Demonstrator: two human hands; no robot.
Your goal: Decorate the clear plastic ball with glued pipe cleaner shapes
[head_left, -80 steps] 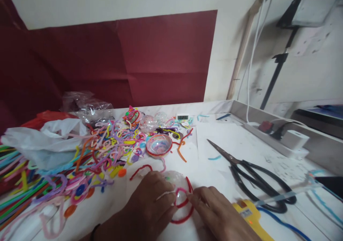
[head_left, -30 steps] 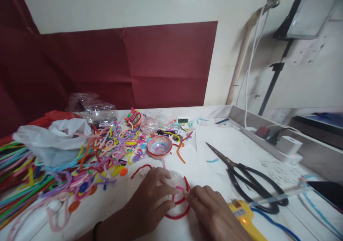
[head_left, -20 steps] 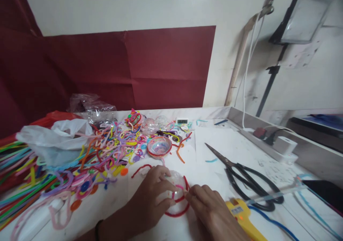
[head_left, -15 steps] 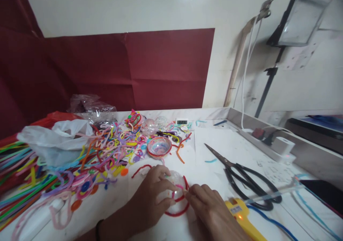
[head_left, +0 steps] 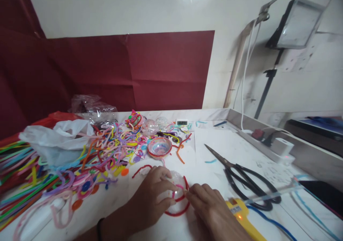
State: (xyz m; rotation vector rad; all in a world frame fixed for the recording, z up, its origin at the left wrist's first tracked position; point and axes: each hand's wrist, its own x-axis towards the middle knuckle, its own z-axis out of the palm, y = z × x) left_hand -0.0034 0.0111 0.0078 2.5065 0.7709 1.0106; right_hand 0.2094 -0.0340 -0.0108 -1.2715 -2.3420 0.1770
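A clear plastic dome sits on the white tabletop between my hands. A red pipe cleaner curves around its rim, and more red and pink pieces lie across its surface. My left hand grips the dome from the left, fingers over the top and thumb lower down. From the right, my right hand pinches at the red pipe cleaner with its fingertips pressed to the dome's side. Those fingertips hide part of the strip. Just beyond the dome stands a bowl-shaped half with a red-orange rim.
Large black-handled scissors and a yellow glue gun with a lit orange light lie to the right. A heap of cut pipe cleaners and a white plastic bag cover the left. Behind stand clear balls and a small digital clock.
Both hands keep practically the same hold on the dome and the red pipe cleaner. The camera view has shifted very slightly.
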